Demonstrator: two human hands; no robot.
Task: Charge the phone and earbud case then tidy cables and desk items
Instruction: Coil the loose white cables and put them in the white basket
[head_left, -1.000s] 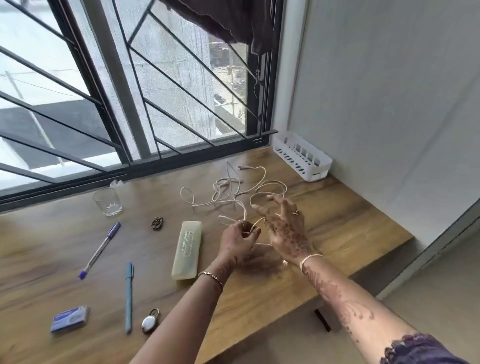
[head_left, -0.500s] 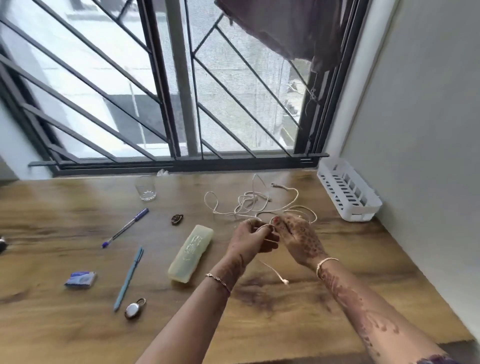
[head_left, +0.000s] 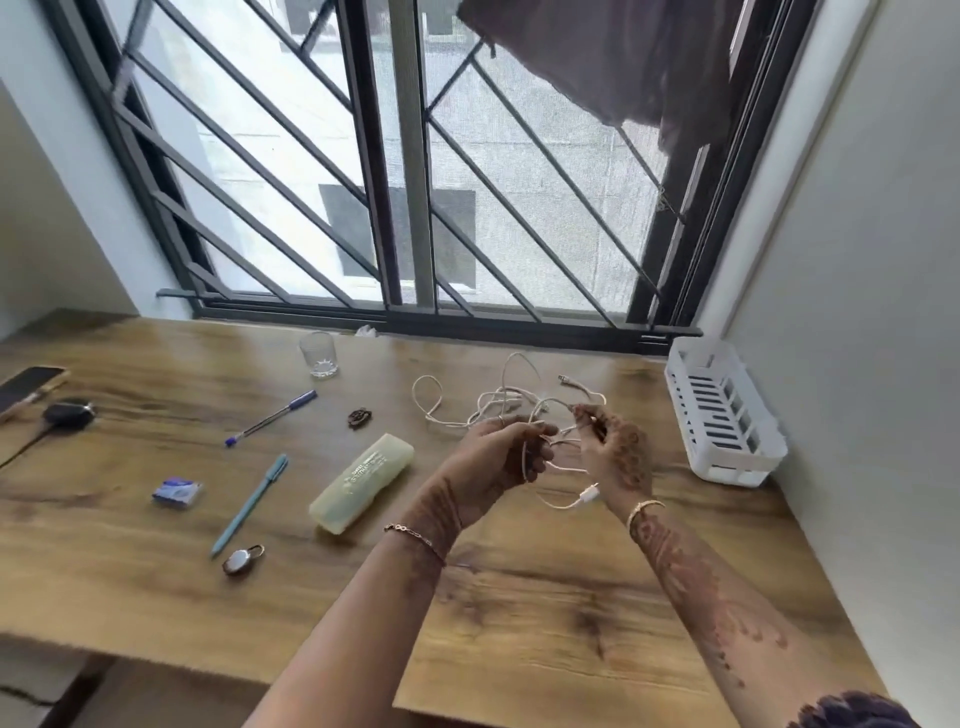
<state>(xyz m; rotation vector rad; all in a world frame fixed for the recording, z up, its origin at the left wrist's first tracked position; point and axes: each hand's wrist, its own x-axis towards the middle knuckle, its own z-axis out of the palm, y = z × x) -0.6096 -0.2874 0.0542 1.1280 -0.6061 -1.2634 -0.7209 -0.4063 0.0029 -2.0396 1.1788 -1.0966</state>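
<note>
Head view: the left hand (head_left: 496, 460) is gripping gathered loops of cable (head_left: 498, 400) while the right hand (head_left: 618, 457), spread open a second ago, is now pinching a strand; coiling is getting underway.

Domestic room: wooden desk (head_left: 519, 623) against barred window (head_left: 395, 208), cloth (head_left: 613, 57) hung there, pens (head_left: 249, 504), drinking glass (head_left: 318, 354).

A thin white cable (head_left: 501, 401) lies in loose tangled loops on the far right of the desk (head_left: 519, 597). Its near loops are lifted, gripped by the left hand (head_left: 493, 460) and pinched by the right hand (head_left: 618, 457), with one plug dangling below. At the far left edge lie a dark phone (head_left: 26, 383) and, just beside it, a black earbud case (head_left: 68, 414) with a dark lead (head_left: 23, 451) running leftward.
</note>
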